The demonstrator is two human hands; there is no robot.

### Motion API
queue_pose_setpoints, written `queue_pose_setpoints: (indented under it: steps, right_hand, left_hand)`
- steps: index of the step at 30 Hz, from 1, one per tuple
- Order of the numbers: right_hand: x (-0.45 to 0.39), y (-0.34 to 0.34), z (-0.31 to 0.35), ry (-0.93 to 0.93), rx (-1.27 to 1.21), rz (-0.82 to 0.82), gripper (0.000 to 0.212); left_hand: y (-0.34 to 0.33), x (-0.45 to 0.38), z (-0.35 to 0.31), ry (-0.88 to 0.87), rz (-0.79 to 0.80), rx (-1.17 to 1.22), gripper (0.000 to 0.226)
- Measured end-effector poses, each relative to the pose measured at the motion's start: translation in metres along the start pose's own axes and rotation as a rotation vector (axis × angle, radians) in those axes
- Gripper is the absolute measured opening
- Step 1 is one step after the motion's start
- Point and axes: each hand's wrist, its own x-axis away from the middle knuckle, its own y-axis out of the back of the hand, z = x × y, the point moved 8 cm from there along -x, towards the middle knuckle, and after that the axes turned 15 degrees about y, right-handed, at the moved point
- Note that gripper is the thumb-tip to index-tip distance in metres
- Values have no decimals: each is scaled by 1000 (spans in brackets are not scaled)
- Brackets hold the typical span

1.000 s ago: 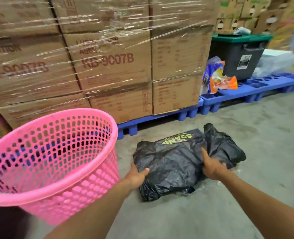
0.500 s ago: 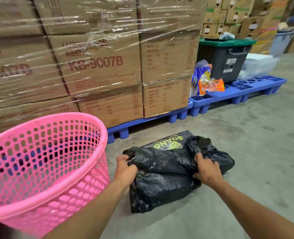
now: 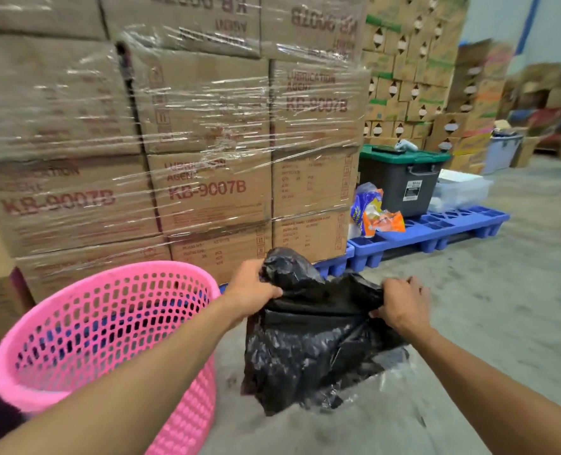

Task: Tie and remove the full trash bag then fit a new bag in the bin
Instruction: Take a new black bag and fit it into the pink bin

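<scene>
Black trash bag [image 3: 308, 349] hangs at 6 o'clock, just right of the pink bin [image 3: 85, 326]; my left hand [image 3: 251, 292] and right hand [image 3: 402, 305] each clench an edge, likely spreading it to line the bin. Wrapped cartons [image 3: 207, 188] at 12 o'clock read "KB-9007B".

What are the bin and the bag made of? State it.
Bin: looks like moulded plastic, glossy pink, with a perforated lattice wall. Bag: seems thin plastic film, shiny black, crinkled and sagging where the left hand and right hand grip it.
</scene>
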Motion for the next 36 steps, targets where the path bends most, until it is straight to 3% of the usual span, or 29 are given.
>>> queue_pose_setpoints:
  steps: [2, 4, 6, 9, 12, 13, 15, 17, 19, 22, 25, 29, 33, 36]
  right_hand:
    - [-6, 25, 7, 36, -60, -51, 50]
    - [-11, 47, 9, 13, -170, -84, 71]
    - [-13, 76, 11, -6, -185, -117, 81]
    - [-15, 126, 16, -18, -107, -196, 62]
    - [-13, 175, 33, -14, 64, -304, 40]
    - [-13, 189, 39, -19, 58, -322, 33]
    - [-13, 210, 49, -34, -84, -352, 33]
    - [-10, 234, 62, -43, -266, -411, 37]
    - [-9, 256, 80, -64, -433, -455, 49]
    - [-10, 277, 115, -49, -762, -505, 68]
    - [-22, 275, 174, 131, -1068, -380, 71]
    - [-20, 242, 267, 282, -1350, -48, 80]
    - [-4, 199, 339, 282, -1498, 176, 59]
    - [9, 160, 381, 213, -1571, 378, 44]
  left_hand:
    - [17, 5, -27, -33, 10, 72, 55]
    - [36, 12, -51, -37, 23, 156, 78]
    - [56, 21, -76, -65, 51, 238, 81]
    - [81, 33, -104, -100, 59, 256, 71]
    - [102, 48, -123, -118, 5, -85, 81]
    - [110, 55, -128, -136, -36, -275, 74]
    - [126, 71, -138, -188, -161, -640, 38]
    - [148, 88, -152, -257, -377, -924, 18]
    - [173, 104, -165, -331, -593, -1034, 35]
    - [209, 131, -180, -373, -882, -959, 57]
    - [240, 143, -176, -305, -970, -799, 62]
    - [277, 139, -129, -95, -862, -454, 59]
    - [296, 133, -63, 131, -776, -284, 66]
    - [300, 127, -9, 302, -620, -122, 68]
